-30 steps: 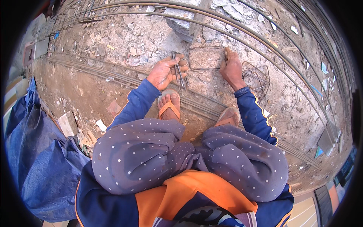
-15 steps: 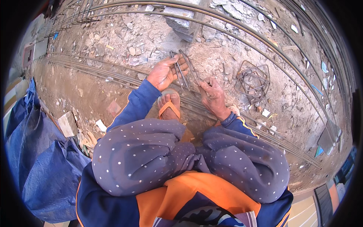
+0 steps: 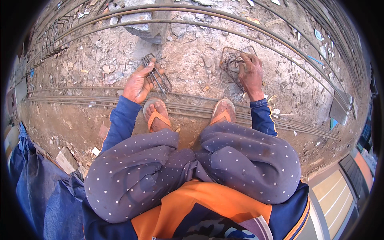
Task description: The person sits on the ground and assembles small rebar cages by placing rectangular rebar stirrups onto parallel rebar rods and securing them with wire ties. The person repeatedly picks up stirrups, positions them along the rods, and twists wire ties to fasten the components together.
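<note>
Stirrup bundle (image 3: 156,74) gripped in left hand (image 3: 138,84), right hand (image 3: 251,74) on stirrup pile (image 3: 234,62)

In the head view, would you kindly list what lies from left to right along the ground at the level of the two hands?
Blue tarp → left hand → bundle of bent steel stirrups → pile of wire stirrups → right hand → flat grey slab.

Bare dirt (image 3: 192,68) lies open between the two hands; a concrete block (image 3: 140,24) and long steel bars (image 3: 224,24) close off the far side.
</note>
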Motion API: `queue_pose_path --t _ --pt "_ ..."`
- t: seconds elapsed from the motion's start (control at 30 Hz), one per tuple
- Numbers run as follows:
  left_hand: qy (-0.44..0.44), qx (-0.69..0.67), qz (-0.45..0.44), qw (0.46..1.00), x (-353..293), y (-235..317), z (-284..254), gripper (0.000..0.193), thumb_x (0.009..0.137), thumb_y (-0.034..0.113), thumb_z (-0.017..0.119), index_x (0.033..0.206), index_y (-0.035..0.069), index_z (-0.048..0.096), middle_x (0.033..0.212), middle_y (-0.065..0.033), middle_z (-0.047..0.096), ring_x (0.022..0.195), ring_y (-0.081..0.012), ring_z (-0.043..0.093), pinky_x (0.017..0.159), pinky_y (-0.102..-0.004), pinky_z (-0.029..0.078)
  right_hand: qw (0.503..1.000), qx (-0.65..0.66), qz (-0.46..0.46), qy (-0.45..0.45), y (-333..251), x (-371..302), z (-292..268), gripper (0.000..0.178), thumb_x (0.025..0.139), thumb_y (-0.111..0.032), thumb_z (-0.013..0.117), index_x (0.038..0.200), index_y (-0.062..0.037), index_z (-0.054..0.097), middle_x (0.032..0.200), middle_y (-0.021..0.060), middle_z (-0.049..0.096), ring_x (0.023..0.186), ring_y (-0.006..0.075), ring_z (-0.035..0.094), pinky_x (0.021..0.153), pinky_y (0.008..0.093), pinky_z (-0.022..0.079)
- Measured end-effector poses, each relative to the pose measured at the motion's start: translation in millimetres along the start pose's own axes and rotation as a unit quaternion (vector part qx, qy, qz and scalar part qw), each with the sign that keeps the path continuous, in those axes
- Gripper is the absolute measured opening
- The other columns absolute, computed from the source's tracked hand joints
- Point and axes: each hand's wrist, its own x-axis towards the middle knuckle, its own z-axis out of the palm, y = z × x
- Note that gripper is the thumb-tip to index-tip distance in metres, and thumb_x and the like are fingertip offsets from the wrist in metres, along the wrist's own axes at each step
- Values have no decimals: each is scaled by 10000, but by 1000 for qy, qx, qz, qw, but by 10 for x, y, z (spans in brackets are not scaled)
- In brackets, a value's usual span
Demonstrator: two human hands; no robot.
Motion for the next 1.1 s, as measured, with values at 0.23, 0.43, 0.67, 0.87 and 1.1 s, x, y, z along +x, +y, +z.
queue_pose_path --t 0.23,0.43,0.67,0.87,1.1 --pt "-21 17 -5 1000 67 -28 -3 367 1039 160 604 1380 35 550 1183 -106 670 1101 -262 699 879 -391 607 995 10 -27 -98 380 -122 -53 370 879 -33 689 1234 -130 718 1099 103 702 1006 315 663 908 411 526" --pt "-24 10 -9 1000 29 -16 -38 399 1026 182 637 1391 48 547 1229 -95 647 1146 -267 673 925 -395 583 992 21 -87 -85 190 13 -61 375 884 -6 658 1239 -121 702 1071 119 684 1024 333 652 887 432 523" --pt "-33 22 0 999 -41 11 -33 372 1036 190 629 1368 47 542 1218 -74 642 1131 -255 691 895 -372 608 976 69 39 -201 -27 189 -360 385 861 -24 647 1232 -107 709 1109 130 682 1056 354 643 902 444 540" --pt "-24 35 -10 999 -17 -7 50 372 1041 194 623 1376 57 538 1194 -63 658 1123 -243 695 875 -363 606 981 19 -97 -168 340 80 -139 391 850 -9 651 1230 -87 695 1087 144 655 1008 343 647 835 442 546" --pt "-28 19 -14 999 34 -53 -34 386 1037 190 626 1385 49 534 1222 -90 658 1119 -245 699 875 -364 615 982 31 -98 -155 36 157 -460 333 825 29 636 1139 -64 695 980 127 606 958 350 624 801 444 535"
